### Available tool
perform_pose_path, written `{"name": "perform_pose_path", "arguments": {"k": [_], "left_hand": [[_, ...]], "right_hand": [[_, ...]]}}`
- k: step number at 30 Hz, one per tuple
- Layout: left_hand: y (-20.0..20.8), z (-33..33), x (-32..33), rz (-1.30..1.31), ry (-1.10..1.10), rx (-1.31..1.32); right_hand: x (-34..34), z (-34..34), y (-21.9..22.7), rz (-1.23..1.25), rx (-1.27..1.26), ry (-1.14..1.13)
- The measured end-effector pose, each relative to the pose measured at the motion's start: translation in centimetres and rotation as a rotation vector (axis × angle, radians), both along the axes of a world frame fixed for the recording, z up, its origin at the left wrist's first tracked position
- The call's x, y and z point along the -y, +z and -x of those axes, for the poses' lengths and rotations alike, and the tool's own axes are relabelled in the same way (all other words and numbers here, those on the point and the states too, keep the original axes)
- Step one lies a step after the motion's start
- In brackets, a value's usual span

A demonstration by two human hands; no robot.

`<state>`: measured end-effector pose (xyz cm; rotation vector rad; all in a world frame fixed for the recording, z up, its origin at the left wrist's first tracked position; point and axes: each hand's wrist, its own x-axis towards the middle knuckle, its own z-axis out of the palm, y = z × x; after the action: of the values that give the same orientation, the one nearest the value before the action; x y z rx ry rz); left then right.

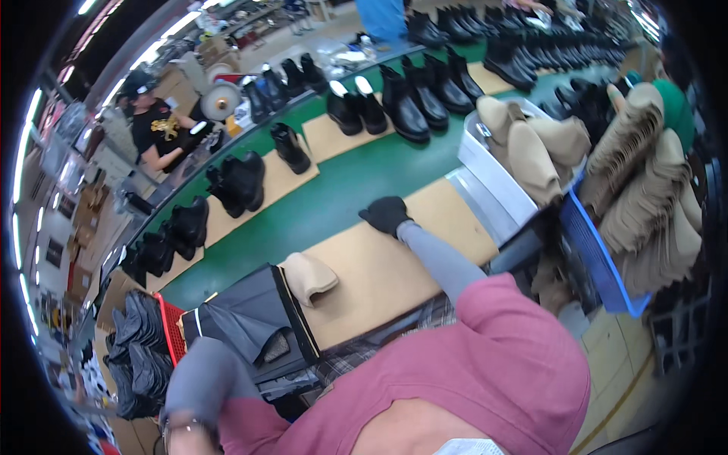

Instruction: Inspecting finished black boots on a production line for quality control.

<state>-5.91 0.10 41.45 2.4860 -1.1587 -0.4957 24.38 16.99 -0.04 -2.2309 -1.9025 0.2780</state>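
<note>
Across our green desk (334,189), we do best reaching low beside the tan board (371,284); whether our gloved right hand (385,216) grips anything, we cannot tell; left hand unseen.

"What's on the board (379,277)?"
"A pad (309,277), just right of the sheets (246,303)."
"And to the right?"
"A bin (493,180) of pads (529,159), then a basket (597,254)."
"Behind?"
"Boots (403,106), lined along the bench's (337,201) far side."
</note>
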Motion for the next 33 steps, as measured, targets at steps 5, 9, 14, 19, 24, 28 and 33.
{"name": "perform_pose_path", "arguments": {"k": [5, 9, 14, 19, 24, 28, 33], "left_hand": [[2.4, 3.9, 2.4, -0.131, -0.09, 0.116], [2.0, 4.9, 1.4, -0.147, -0.122, 0.172], [1.4, 5.3, 0.5, -0.128, -0.115, 0.198], [1.5, 6.0, 1.3, -0.125, -0.086, 0.196], [1.3, 6.8, 1.2, -0.1, -0.081, 0.194], [1.1, 7.0, 1.3, -0.052, -0.072, 0.168], [-0.7, 7.7, 0.5, 0.245, -0.104, 0.067]], "right_hand": [[0.4, 0.2, 1.0, 0.051, -0.042, 0.003], [0.6, -0.5, 0.9, 0.075, -0.028, -0.023], [0.8, -0.8, 1.4, 0.089, 0.014, -0.043], [0.3, 0.2, 1.1, 0.092, -0.004, -0.015], [0.6, 0.3, 2.0, 0.121, 0.006, -0.009], [0.2, -0.1, 0.9, 0.061, 0.015, -0.021], [0.4, 0.3, 1.5, 0.119, 0.04, 0.006]]}}
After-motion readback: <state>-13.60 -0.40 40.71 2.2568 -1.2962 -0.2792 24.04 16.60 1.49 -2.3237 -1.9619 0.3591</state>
